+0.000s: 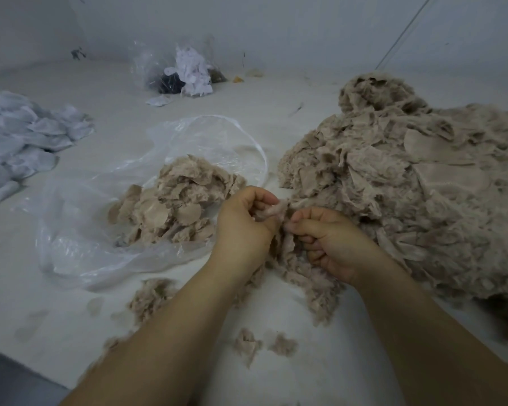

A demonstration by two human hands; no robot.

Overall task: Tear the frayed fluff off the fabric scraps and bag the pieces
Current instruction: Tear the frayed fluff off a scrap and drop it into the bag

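Note:
A small beige fabric scrap [272,211] with fluffy frayed edges sits between my two hands at the centre. My left hand [244,227] pinches its left side, my right hand [326,238] pinches its right side, fingers curled. A large heap of beige frayed scraps [408,183] fills the right. An open clear plastic bag [106,224] lies on the left and holds a mound of trimmed beige pieces [173,206]. Torn-off fluff [305,282] is piled below my hands, partly hidden by my forearms.
A pile of white fabric pieces [21,142] lies at the far left. A second clear bag [176,68] with white and dark scraps stands against the back wall. Small fluff tufts [264,344] dot the white table [276,376] near its front edge.

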